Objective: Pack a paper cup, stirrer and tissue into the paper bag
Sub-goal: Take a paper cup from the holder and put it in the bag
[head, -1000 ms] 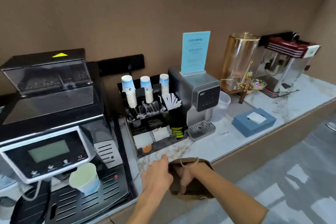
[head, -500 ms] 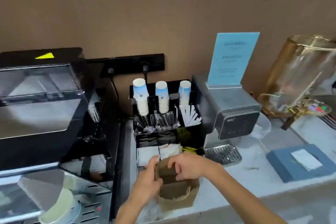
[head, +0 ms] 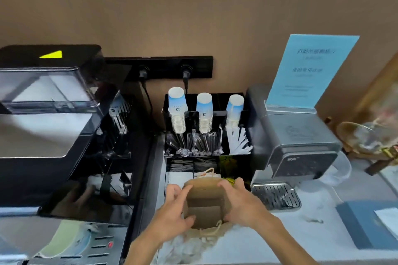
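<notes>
- The left hand (head: 172, 219) and right hand (head: 243, 206), low in the frame's centre, each close a grip on one side of the brown paper bag (head: 204, 202), which stands on the pale tabletop (head: 301, 239).
- The paper cups (head: 204, 112) stack directly above the bag; white stirrers (head: 238, 140) sit up-right, nearer the right hand.
- The tissue box (head: 366, 221) lies at lower right.

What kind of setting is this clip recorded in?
Most likely a self-service drinks counter, perhaps in an office or lounge. A coffee machine stands beside an organizer with stacked paper cups and white stirrers, and a blue printed sign sits on a water dispenser.
</notes>
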Motion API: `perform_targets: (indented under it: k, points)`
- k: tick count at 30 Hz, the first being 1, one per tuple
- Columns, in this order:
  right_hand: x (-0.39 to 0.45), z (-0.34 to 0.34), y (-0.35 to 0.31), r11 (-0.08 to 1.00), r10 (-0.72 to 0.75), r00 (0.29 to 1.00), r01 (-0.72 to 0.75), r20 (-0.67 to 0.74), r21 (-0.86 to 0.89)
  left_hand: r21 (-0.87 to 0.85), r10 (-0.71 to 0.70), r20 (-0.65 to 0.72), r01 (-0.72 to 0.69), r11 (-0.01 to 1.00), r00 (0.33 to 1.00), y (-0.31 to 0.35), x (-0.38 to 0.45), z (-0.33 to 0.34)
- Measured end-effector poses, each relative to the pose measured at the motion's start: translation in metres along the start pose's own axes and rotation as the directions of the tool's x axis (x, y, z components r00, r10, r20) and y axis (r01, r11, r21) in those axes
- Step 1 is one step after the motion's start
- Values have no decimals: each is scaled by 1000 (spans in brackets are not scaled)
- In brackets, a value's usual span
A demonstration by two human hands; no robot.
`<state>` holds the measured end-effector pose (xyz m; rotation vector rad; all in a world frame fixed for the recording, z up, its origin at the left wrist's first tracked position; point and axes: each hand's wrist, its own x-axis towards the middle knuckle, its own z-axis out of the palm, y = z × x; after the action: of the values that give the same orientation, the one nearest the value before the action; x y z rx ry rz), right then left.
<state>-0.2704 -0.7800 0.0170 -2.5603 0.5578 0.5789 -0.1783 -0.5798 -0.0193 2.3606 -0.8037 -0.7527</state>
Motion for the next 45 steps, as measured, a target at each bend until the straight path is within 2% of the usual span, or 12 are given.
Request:
perform_targets:
  k: [3,6,12,17,20,22,28,34,37,40,43,45]
  points:
    - [5,-5,1,999,-31,998,32,-46,15,-74,59,-4,-59,995,998,-5,5,-3]
    - [6,-10,3,996,-49,999,50,-14,75,-148,126,5,-124,981,992,-7,7,-6]
    - [19,-82,-14,971,-138,989,123,59,204,-59,177,-17,-178,982,984,-4,13,-6]
    - [69,-156,-69,925,-141,959,216,-245,313,-120,171,-2,-170,978,985,-7,12,-1]
    - [110,-183,-113,916,-194,878,322,-438,239,-88,130,16,-129,988,991,-5,12,1]
    - [141,-193,-139,918,-238,839,359,-489,170,-73,95,45,-91,993,994,-4,12,2]
    - [198,-176,-177,970,-244,878,221,-412,-104,-37,82,77,-79,996,994,-2,12,0]
    - [207,-171,-185,971,-235,861,186,-451,-152,-67,66,85,-60,996,994,0,10,-3]
    - [195,-186,-186,975,-222,836,207,-502,-85,-73,65,76,-60,996,995,-1,9,-3]
    - [174,-207,-180,954,-216,752,298,-622,28,-89,71,60,-66,994,996,-2,8,-2]
    - [144,-222,-163,849,-253,687,495,-681,183,-92,67,46,-62,994,997,-3,10,-2]
    - [121,-224,-147,721,-228,692,593,-685,359,-94,62,44,-58,994,997,-4,11,-2]
